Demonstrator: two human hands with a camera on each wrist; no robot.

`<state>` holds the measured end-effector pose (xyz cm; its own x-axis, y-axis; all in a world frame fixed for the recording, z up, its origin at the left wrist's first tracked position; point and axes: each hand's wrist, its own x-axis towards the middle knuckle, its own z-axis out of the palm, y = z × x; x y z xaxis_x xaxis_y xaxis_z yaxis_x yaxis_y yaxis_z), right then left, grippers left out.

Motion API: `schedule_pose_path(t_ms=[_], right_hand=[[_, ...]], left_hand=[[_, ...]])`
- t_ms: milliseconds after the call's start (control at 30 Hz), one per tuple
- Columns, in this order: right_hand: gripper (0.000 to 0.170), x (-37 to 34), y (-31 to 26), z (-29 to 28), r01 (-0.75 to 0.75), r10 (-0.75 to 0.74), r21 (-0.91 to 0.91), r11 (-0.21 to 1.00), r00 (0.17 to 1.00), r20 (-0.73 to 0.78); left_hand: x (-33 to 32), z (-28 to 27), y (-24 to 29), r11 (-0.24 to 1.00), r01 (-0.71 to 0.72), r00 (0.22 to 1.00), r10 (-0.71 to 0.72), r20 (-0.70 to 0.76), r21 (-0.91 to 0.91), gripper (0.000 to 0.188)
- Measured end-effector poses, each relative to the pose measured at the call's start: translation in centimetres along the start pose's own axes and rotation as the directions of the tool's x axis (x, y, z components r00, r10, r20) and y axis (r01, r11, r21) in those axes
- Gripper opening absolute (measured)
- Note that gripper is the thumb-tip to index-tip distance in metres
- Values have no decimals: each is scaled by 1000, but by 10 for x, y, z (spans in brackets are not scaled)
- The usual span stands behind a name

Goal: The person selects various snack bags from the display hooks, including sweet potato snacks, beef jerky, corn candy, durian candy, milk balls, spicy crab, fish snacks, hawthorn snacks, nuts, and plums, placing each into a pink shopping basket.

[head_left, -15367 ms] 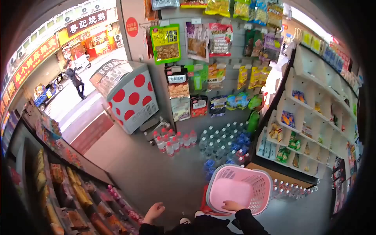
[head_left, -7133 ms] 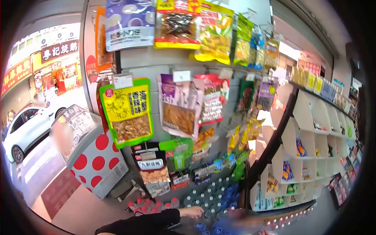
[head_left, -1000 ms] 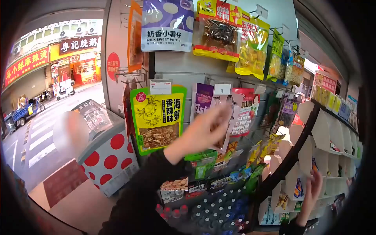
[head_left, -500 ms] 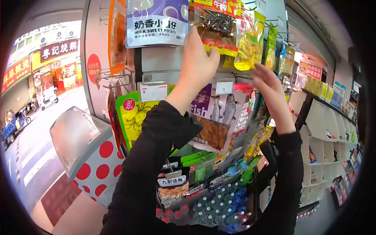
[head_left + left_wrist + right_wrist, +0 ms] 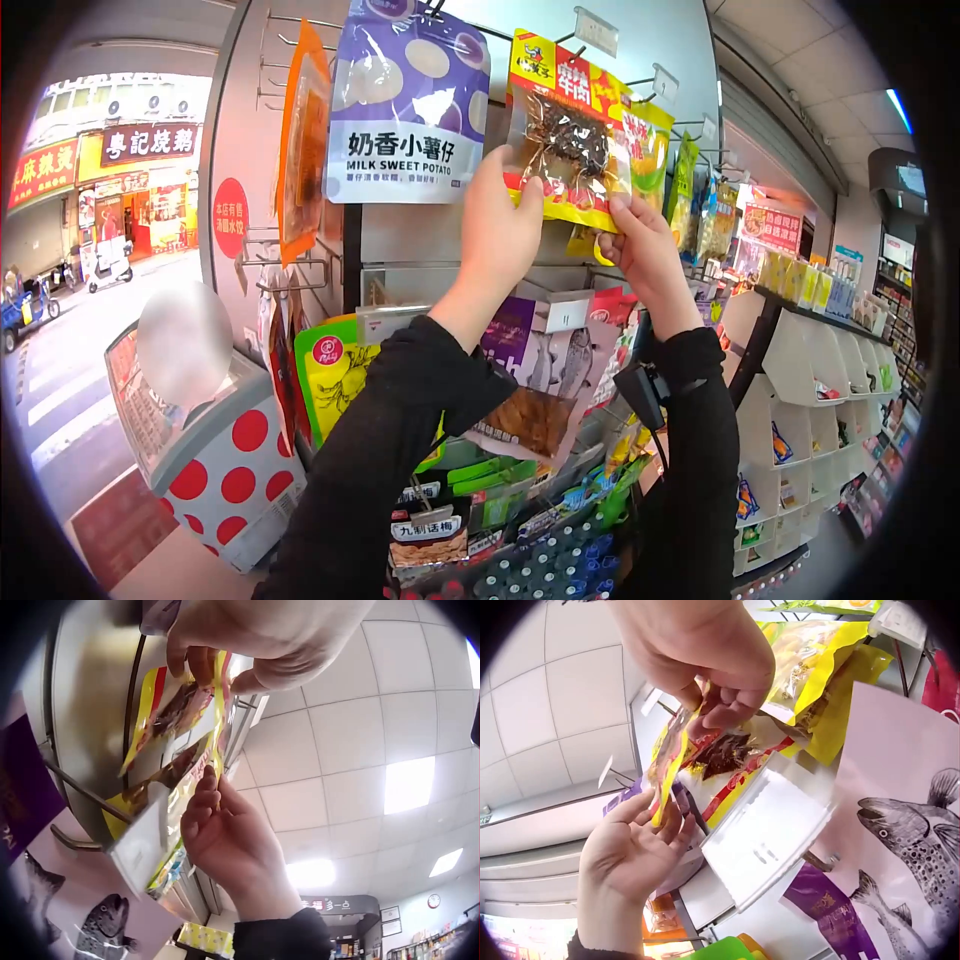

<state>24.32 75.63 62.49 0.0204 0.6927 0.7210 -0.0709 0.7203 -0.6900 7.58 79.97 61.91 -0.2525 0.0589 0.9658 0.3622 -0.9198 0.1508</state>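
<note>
Display wall (image 5: 410,228): snack bag (image 5: 568,145) partly hides your left hand (image 5: 498,225); its fingers and your right hand (image 5: 648,248) pinch the bag.

The left arm (image 5: 370,450) and right arm (image 5: 702,450) are extending upward and forward, converging toward the hands. The left hand (image 5: 498,225) is gripping, its thumb (image 5: 531,198) pointing upward and opposing the fingers. The right hand (image 5: 650,245) is pinching between thumb and curled fingers (image 5: 608,248). Both hands are working at similar height, side by side and apart. Dark sleeves (image 5: 695,385) are covering both forearms, leaving the wrists bare.
</note>
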Motion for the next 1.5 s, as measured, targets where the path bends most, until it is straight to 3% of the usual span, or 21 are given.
schedule_pose_path(t_ms=[67,167,367,600,667,867,1000,1067,1100,1167,1200,1267,1333,1367,1400,1467,1500], right_hand=[[13,-2,-5,2,3,2,81,997,998,-56],[13,-4,-12,-1,32,-25,105,994,998,-66],[14,-7,-24,-6,77,-67,129,989,995,-74],[14,-9,-30,-8,62,-58,140,988,998,-32],[14,-8,-32,-8,61,-57,143,988,998,-29],[13,-29,-30,-7,12,-3,162,987,999,-54],[12,-70,-13,-23,-55,48,134,989,998,51],[14,-105,-13,-25,-63,59,86,994,997,47],[15,-124,-10,-28,-74,74,46,996,997,-2],[15,-166,-6,-37,-123,120,-42,992,990,-72],[14,-189,-5,-44,-155,151,-71,985,987,-60],[12,-236,0,-61,-173,165,-132,976,984,-73],[12,-283,0,-68,-271,253,-81,959,949,-189],[13,-306,2,-73,-296,278,-44,954,933,-230],[13,-330,4,-78,-319,306,-4,948,911,-275],[15,-380,6,-87,-409,401,69,910,823,-403],[18,-408,7,-91,-479,487,146,865,737,-469]], left_hand=[[5,3,2,883,263,961,-206,183,-388,31],[8,7,9,849,268,959,-191,208,-456,27],[6,10,27,873,123,992,-90,92,-473,29],[8,7,38,862,137,990,-102,97,-488,31],[11,2,49,777,277,961,-230,154,-565,29],[-6,-11,61,756,349,936,-256,241,-554,31],[-43,-26,65,687,445,894,-305,328,-574,29],[-69,-34,64,941,153,973,-90,211,-303,29],[-82,-40,71,938,162,969,-92,229,-306,29],[-109,-55,91,880,357,889,-217,403,-313,29],[-125,-57,93,861,376,872,-205,444,-342,29],[-154,-64,113,742,575,752,-315,579,-344,28],[-184,-63,126,720,629,666,-303,681,-294,29],[-205,-58,126,726,608,664,-243,707,-321,29],[-223,-55,134,640,696,596,-261,759,-326,28],[-264,-46,147,571,773,470,-225,853,-276,29],[-288,-40,152,472,851,360,-205,910,-231,29]])
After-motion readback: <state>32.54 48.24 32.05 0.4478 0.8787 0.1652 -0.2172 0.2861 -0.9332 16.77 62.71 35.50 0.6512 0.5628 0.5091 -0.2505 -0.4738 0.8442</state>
